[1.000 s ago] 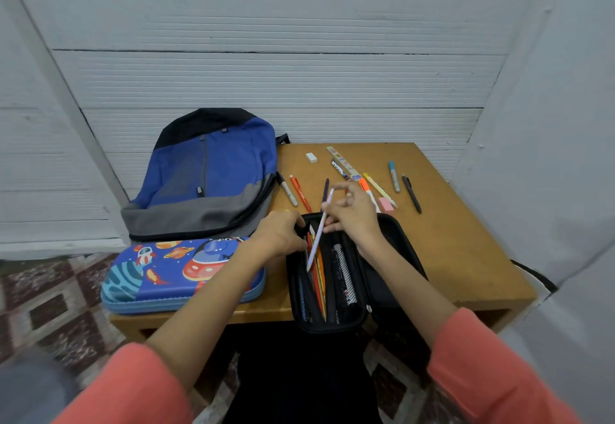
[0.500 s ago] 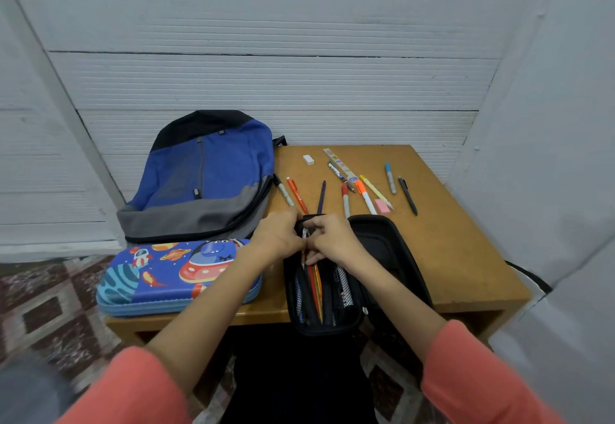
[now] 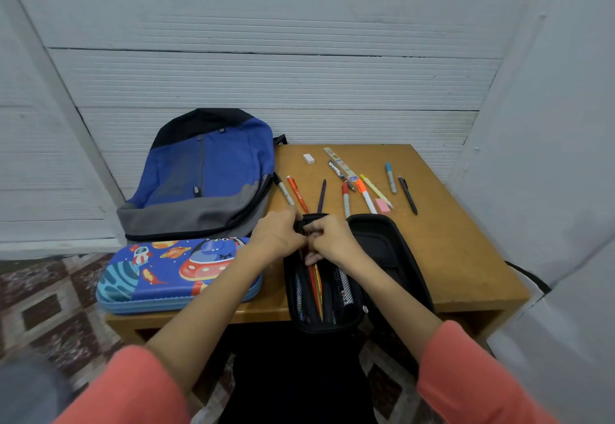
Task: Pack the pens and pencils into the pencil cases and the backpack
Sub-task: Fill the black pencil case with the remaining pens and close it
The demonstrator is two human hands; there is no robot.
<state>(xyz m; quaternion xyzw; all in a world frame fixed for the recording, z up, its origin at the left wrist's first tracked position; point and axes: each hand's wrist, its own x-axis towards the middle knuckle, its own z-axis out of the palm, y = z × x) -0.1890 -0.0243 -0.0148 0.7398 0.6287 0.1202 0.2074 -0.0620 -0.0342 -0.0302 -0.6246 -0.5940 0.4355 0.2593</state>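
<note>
An open black pencil case (image 3: 382, 247) lies at the table's front edge, with several pens and pencils (image 3: 316, 285) in its left half. My left hand (image 3: 278, 235) grips the far end of that half. My right hand (image 3: 332, 240) curls its fingers over the pen tops there; the white pen it brought is hidden under them. Beyond the case lie loose pens: a black marker (image 3: 283, 189), an orange pen (image 3: 297, 194), a purple pen (image 3: 321, 195), a red-capped marker (image 3: 346, 199) and several more to the right. A blue space-print pencil case (image 3: 173, 273) lies shut at the left. Behind it sits the blue and grey backpack (image 3: 206, 174).
The small wooden table (image 3: 449, 240) stands against a white wall. A white eraser (image 3: 308, 158), a ruler (image 3: 339, 164) and a pink eraser (image 3: 382, 205) lie among the pens. A patterned floor shows at the left.
My right hand brought the white pen down from above the case into its left half and now sits low over the pen tops. My left hand has stayed on the case.
</note>
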